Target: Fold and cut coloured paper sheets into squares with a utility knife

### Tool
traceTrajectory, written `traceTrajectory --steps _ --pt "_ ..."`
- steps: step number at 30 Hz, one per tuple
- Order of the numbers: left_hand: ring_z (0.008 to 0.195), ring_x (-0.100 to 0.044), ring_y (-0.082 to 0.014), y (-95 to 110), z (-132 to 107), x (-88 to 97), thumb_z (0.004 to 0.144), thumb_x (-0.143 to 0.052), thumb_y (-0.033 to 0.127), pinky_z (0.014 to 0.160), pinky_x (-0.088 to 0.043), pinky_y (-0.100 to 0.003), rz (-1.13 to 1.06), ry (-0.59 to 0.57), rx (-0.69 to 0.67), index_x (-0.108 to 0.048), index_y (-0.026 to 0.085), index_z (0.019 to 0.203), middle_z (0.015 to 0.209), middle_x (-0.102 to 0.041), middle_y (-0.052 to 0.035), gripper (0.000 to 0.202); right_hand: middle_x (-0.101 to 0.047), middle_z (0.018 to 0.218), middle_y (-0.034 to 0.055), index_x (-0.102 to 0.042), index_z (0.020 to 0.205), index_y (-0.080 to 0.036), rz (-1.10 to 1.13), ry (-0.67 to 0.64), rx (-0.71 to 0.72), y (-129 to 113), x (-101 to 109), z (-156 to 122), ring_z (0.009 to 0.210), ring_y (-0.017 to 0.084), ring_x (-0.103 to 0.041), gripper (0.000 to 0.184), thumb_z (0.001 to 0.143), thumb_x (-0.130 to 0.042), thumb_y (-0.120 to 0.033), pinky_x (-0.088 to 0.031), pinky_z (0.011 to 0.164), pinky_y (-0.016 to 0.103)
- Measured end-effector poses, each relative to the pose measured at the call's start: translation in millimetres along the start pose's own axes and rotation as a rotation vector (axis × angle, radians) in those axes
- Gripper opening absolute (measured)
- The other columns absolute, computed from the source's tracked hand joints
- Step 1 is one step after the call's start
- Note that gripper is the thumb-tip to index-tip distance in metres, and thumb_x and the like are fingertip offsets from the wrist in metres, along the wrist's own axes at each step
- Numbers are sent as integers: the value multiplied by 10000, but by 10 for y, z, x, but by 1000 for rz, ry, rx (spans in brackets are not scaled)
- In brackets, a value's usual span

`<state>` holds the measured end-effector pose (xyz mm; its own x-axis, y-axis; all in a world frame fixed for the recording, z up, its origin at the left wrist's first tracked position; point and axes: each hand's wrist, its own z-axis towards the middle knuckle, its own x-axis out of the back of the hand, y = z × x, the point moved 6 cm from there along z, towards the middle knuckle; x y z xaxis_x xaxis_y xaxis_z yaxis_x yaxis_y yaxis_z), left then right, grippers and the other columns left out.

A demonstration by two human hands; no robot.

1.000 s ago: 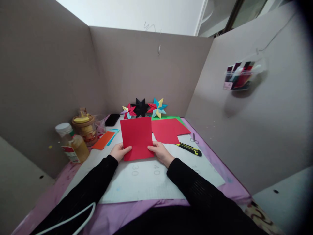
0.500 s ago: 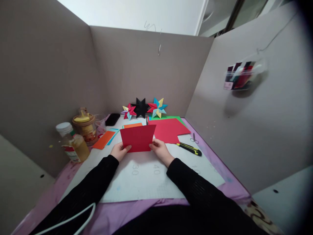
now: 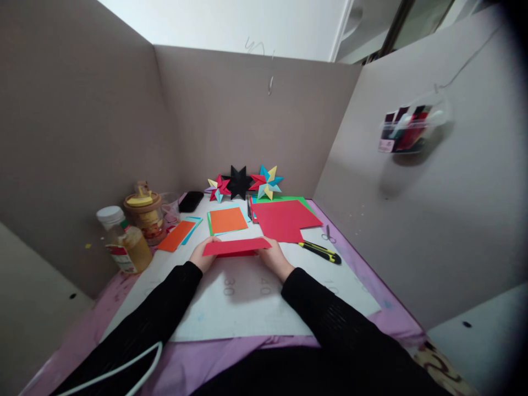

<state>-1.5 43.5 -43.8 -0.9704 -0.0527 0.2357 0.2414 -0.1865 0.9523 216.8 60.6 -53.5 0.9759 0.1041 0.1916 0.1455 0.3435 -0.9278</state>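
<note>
A piece of red paper (image 3: 236,247) is held low above the white mat (image 3: 239,319), bent over so that its far part hangs towards me. My left hand (image 3: 203,256) grips its left end, with the fingers partly hidden behind the paper. At the right end my right hand (image 3: 274,258) is closed on it as well, its fingertips covered. Just beyond the hands lies a stack of square papers with an orange square (image 3: 228,220) on top. A large red sheet (image 3: 280,217) with a cut-out corner is to the right, over a green sheet (image 3: 304,200).
A black-and-yellow utility knife (image 3: 320,252) and small scissors (image 3: 328,234) lie at right. Orange strips (image 3: 176,236), a glue bottle (image 3: 128,247), a lidded jar (image 3: 144,215) and a black phone (image 3: 191,201) are at left. Folded paper stars, one black (image 3: 238,182), stand against the back panel.
The red paper, upright and flat half a second ago, has its top edge brought down towards me. The orange square behind it now shows more fully. Both hands stay at its ends.
</note>
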Motion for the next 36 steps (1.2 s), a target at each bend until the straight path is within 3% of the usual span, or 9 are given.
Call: traceTrajectory --steps 5,10,13,16,21,25,28,36 --pt "730 -643 -243 -120 21 -39 539 -751 390 698 -489 -343 -265 -109 116 -625 124 851 752 -691 -67 429 -548 542 -23 -591 606 -156 189 -54 -145 19 -22 -14 510 110 -441 80 637 -579 -229 -327 488 229" --pt "759 -664 -249 -213 -27 -149 540 -773 380 759 -500 -385 -451 -219 290 -615 102 916 801 -708 -103 493 -438 416 -72 -512 546 -169 362 -60 -320 108 -92 -42 384 65 -342 131 593 -629 -204 -242 413 208" --pt "759 -668 -245 -232 -34 -169 556 -773 368 775 -501 -387 -458 -217 298 -608 93 941 818 -710 -116 500 -508 465 -53 -540 569 -163 440 -86 -310 75 -149 -57 416 78 -424 143 590 -666 -227 -328 451 216" --pt "806 -665 -252 -231 -31 -191 572 -764 383 806 -495 -396 -445 -229 277 -604 95 973 872 -707 -125 519 -649 660 18 -633 745 -145 537 -164 -302 46 -223 -77 588 146 -579 216 597 -701 -286 -452 627 290" --pt "793 -657 -234 -144 -3 -143 576 -742 431 798 -496 -377 -358 -203 185 -624 121 930 849 -710 -94 485 -687 764 68 -647 827 -136 512 -118 -276 94 -190 -58 688 202 -628 309 608 -715 -343 -474 725 365" --pt "696 -630 -201 -29 40 63 608 -689 455 718 -489 -315 -49 -20 29 -667 152 716 696 -695 -43 323 -689 838 70 -651 835 -155 382 5 -140 89 -66 10 787 211 -624 259 656 -677 -340 -468 752 348" --pt "660 -607 -186 -12 56 172 607 -676 419 669 -470 -284 98 81 -34 -696 170 683 697 -699 -38 261 -685 907 73 -657 875 -159 329 17 -99 85 -41 34 875 221 -609 264 670 -656 -325 -457 797 349" --pt "549 -548 -168 -34 58 181 590 -672 369 588 -430 -271 259 73 -52 -718 215 612 639 -697 -19 162 -683 879 50 -657 908 -174 365 -50 -111 106 -82 32 848 214 -607 291 662 -652 -329 -453 804 366"
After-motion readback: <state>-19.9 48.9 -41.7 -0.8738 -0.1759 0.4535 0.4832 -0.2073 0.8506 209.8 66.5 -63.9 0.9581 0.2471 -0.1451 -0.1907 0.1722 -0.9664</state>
